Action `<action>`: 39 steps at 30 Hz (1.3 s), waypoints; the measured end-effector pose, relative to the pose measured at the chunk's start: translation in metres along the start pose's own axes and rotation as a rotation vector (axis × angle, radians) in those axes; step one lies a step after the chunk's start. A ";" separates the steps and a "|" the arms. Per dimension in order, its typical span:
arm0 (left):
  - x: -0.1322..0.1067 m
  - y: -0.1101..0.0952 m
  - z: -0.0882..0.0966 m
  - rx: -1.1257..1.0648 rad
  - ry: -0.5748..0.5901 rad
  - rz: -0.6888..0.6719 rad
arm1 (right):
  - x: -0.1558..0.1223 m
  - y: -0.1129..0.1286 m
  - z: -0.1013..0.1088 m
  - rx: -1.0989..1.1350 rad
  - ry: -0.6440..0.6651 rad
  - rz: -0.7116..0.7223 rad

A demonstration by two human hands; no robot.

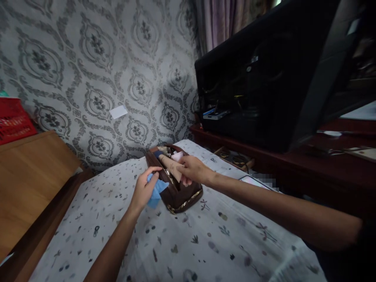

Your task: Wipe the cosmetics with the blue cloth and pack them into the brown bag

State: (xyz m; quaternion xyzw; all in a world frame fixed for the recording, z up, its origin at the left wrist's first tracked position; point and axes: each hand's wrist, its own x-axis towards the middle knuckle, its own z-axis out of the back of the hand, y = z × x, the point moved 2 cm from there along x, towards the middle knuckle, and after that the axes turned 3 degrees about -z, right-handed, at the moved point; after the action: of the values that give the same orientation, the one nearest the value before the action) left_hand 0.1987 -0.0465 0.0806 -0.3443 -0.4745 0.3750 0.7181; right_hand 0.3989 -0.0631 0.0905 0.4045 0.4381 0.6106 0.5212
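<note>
A brown zippered bag [188,197] lies open on the patterned bedsheet, its gold zipper showing at the near end. My right hand [192,169] is at the bag's opening, its fingers closed on a beige tube [170,165] with small printing and a dark blue end. The tube lies slanted within the opening. A crumpled blue cloth [158,187] is in my left hand [146,187], which rests against the bag's left side with the index finger reaching to its rim. Behind the tube a pale pink item [177,156] shows inside the bag; other contents are partly hidden.
A wooden headboard [35,168] stands at the left with a red bag [14,121] on top. To the right are a large black cabinet-like case [249,90], an open drawer [235,158] and a phone [254,181] at the bed's edge. Patterned wallpaper [96,78] closes off the back.
</note>
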 end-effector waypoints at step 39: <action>0.033 0.083 -0.007 -0.142 -0.186 0.059 | 0.088 -0.037 0.007 0.415 -0.046 -0.019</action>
State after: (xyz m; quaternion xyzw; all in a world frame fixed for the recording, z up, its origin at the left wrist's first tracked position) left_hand 0.1963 0.0209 0.0220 -0.3718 -0.5540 0.3918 0.6335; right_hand 0.4047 0.0279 0.0603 0.5130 0.5459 0.4931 0.4423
